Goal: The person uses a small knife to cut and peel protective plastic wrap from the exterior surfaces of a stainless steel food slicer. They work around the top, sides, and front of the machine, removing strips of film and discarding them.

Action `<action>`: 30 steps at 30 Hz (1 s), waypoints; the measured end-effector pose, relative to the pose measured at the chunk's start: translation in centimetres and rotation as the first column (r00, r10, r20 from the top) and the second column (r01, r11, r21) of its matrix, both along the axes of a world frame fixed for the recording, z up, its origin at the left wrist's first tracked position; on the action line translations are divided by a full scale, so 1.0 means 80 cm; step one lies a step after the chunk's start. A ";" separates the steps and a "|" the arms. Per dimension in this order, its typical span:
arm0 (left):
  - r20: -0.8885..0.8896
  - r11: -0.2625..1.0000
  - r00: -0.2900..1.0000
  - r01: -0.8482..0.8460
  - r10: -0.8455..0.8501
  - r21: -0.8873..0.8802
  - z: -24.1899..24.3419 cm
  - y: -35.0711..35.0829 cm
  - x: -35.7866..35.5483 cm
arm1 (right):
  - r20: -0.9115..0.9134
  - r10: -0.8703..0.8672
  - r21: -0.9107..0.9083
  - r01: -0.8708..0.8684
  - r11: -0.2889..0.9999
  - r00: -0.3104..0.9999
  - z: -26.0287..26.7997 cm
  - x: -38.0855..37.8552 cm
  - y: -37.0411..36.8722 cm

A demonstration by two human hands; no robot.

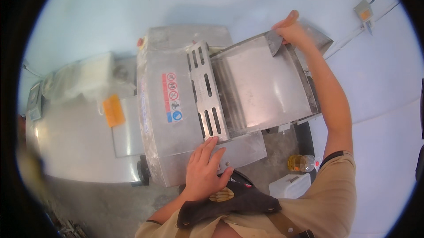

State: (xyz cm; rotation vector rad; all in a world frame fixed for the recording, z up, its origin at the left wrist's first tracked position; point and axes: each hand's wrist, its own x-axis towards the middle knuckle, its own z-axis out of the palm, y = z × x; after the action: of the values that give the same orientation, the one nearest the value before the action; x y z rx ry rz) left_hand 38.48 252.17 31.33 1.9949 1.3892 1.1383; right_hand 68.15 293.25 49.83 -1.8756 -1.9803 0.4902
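Before me stands a stainless steel dough-sheeter-like machine point(172, 62), with a slotted metal guard point(200, 82) beside its sloping metal tray point(261, 85). At the tray's far right corner, my right hand point(291, 32) grips a scraper point(274, 42). Its grey blade lies against the tray surface; most of its handle is hidden by my fingers. My left hand point(205, 168) holds nothing. Its fingers are spread, and the fingertips touch the near end of the slotted guard.
Left of the machine is a steel table point(73, 142) with an orange plastic scraper point(113, 110) and blurred translucent plastic point(82, 75). A pale wall point(126, 12) runs behind. On the floor at right are a bottle of yellow liquid point(298, 163) and a white container point(290, 185).
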 end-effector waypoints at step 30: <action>0.022 1.000 1.000 -0.001 0.001 0.011 -0.002 -0.001 -0.005 | -0.007 0.061 -0.001 -0.061 0.998 0.998 -0.043 -0.037 0.001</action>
State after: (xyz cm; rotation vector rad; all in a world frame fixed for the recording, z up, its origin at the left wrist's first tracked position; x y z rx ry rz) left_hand 38.12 252.07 31.16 1.9831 1.3758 1.1674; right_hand 65.17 293.37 46.42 -1.8165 -2.0377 0.5149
